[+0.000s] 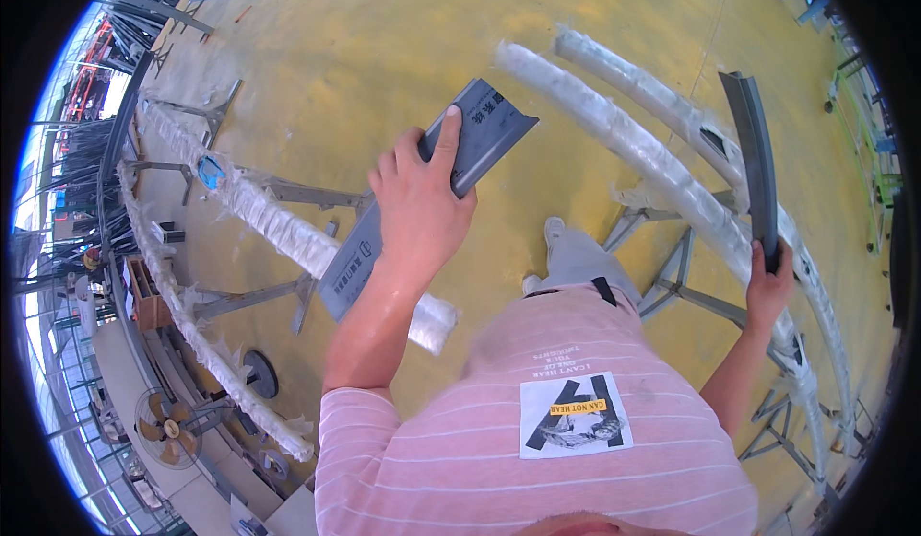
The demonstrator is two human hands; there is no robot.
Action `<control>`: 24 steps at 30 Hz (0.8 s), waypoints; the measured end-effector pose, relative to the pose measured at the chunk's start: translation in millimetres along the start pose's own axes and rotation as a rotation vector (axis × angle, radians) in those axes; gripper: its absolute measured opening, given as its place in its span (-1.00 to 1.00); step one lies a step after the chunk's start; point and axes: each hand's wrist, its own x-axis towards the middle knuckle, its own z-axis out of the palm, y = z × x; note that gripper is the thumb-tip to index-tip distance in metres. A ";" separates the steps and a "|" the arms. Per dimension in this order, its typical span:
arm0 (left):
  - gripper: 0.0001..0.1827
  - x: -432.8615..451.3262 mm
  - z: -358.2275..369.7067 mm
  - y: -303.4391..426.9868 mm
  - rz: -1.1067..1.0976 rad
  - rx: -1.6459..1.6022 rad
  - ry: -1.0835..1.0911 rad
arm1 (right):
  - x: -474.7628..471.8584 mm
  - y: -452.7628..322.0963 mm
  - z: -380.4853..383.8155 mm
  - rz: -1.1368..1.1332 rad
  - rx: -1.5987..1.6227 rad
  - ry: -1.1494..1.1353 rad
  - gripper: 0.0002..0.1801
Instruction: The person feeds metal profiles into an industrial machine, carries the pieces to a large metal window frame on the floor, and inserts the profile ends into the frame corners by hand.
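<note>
My left hand [424, 205] is closed over a wide grey profile [482, 137] with printed film on its face. The profile slants from lower left to upper right, and my forearm covers part of it. At the right, my right hand [770, 284] grips the lower end of a narrower dark grey profile [755, 155], which points up and away. Behind that profile lie two long bundles wrapped in clear plastic film [640, 155]. Another film-wrapped bundle [280, 227] passes beneath the left profile, with a blue patch showing through a gap in its wrap.
Metal trestles [676, 284] [252, 299] carry the bundles on both sides. A further wrapped length [194, 327] curves along the left. Beyond it are a fan [170, 428], a wooden box [147, 295] and racks of dark profiles. A green-framed rack [856, 126] stands at the far right.
</note>
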 end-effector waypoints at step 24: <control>0.00 431.9 134.6 -385.6 -0.472 -0.243 -0.250 | 441.8 -290.3 449.5 0.200 1.986 0.463 -0.26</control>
